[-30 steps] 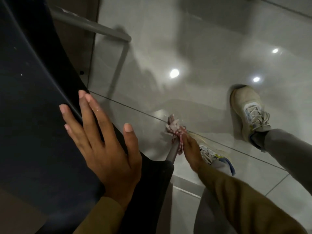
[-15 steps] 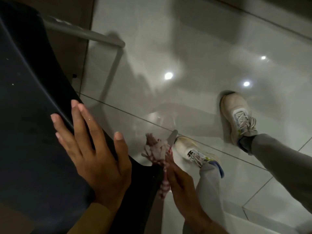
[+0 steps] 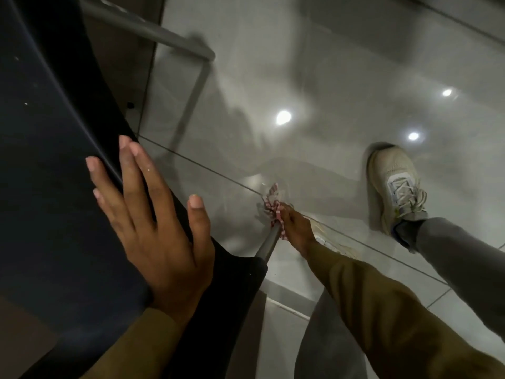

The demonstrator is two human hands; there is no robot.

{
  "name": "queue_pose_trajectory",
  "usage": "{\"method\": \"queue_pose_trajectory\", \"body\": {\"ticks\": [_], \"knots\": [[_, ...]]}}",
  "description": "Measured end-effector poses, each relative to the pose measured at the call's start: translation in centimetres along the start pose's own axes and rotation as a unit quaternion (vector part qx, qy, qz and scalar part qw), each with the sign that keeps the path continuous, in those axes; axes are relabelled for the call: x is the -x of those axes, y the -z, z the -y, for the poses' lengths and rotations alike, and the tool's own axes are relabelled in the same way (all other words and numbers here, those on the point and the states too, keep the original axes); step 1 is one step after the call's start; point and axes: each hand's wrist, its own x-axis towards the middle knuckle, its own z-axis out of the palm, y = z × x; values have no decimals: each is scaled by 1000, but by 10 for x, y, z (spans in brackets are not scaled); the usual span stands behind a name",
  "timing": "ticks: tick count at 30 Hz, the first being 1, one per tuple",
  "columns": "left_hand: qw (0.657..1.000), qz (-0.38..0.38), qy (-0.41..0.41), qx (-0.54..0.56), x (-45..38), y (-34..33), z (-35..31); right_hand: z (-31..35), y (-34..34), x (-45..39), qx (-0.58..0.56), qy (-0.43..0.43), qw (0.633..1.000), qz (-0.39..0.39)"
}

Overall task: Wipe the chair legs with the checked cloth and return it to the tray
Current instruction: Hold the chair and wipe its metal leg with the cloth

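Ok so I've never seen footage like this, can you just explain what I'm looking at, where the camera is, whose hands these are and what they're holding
The camera sits on a person's head and looks down, so the hands are the wearer's own; there is no robot. The left hand lies flat and open on the dark chair seat, seemingly to steady it. The right hand reaches down and presses a red and white checked cloth around a grey metal chair leg, low near the floor. Below is a shiny tiled floor that reflects ceiling lights. The pale shoe and grey trouser legs look like the wearer's too. No tray shows in this view.
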Motion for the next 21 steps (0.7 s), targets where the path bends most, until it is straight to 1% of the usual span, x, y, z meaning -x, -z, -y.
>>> {"method": "queue_pose_trajectory", "body": {"ticks": [1,3,5,7,8,10,11,12,14,16,17,19,21], "knots": [[1000,1,2,-2,0,0,0,5,2,13,11,-7,1000,10],[1000,5,-1,-4,0,0,1,14,9,58,24,10,999,32],[1000,2,-4,-10,1,0,4,13,7,111,17,65,997,37],[1000,-2,-7,-9,1,-1,4,6,-3,146,-17,94,995,31],[1000,-3,-5,-7,1,-1,4,4,-9,148,-53,95,993,36],[1000,-1,-2,2,1,-2,3,0,-11,121,-137,24,989,48],[1000,3,-2,5,1,-1,3,-2,-9,97,-164,-8,986,36],[1000,6,-2,5,1,0,2,-2,-6,69,-171,-41,984,7],[1000,12,-6,5,2,2,1,-7,-1,14,-179,-84,980,-16],[1000,12,-9,7,3,2,1,-9,-2,-21,-102,-66,992,-35],[1000,11,-9,6,2,1,2,-8,-4,-30,-89,-60,994,-31],[1000,11,-8,3,3,1,2,-11,-4,-33,-78,-54,995,-26],[1000,12,-8,6,3,2,1,-7,3,-20,-28,-40,999,-8]]}}
